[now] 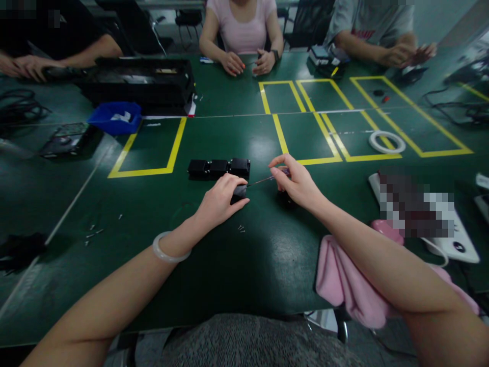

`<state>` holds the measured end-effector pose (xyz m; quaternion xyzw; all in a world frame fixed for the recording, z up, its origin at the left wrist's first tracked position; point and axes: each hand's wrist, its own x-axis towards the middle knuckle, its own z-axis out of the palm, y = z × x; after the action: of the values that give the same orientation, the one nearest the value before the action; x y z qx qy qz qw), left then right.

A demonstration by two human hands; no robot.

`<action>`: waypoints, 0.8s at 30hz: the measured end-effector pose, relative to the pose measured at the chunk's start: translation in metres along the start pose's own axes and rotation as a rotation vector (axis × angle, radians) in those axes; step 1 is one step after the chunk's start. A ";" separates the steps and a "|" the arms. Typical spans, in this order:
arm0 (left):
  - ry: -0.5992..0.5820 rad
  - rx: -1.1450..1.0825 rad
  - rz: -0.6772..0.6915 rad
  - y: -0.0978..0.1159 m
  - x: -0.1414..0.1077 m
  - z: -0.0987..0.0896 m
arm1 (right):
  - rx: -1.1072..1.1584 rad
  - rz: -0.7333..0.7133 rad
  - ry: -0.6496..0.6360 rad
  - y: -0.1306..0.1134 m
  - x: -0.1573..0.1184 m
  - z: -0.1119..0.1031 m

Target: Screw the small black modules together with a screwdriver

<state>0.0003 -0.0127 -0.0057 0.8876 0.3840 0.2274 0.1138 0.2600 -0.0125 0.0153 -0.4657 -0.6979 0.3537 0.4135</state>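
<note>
My left hand [223, 200], a pale bangle [170, 248] on its wrist, grips a small black block [239, 192] on the green table. The fingers cover part of that block. In my right hand [298, 182] is a screwdriver [263, 179], held almost level. Its thin shaft reaches left, with the tip at the block's right side. Just beyond my left hand, three similar black blocks [218, 168] stand in a row. Another dark piece [286, 199] lies under my right hand, partly hidden. A few small screws [241, 229] lie nearer to me.
More screws [91, 234] are scattered at left. A blue bin [116, 118] stands beside a long black housing [141, 84]. At right are a tape roll [387, 142], a white power strip [464, 239] and a pink cloth [340, 275]. Yellow tape outlines mark the table; three people sit opposite.
</note>
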 end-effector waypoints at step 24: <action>-0.006 -0.006 -0.007 0.001 0.000 -0.001 | 0.000 -0.046 0.022 0.000 0.000 0.001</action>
<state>0.0003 -0.0130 -0.0045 0.8865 0.3863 0.2256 0.1182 0.2593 -0.0131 0.0152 -0.4532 -0.7039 0.3390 0.4291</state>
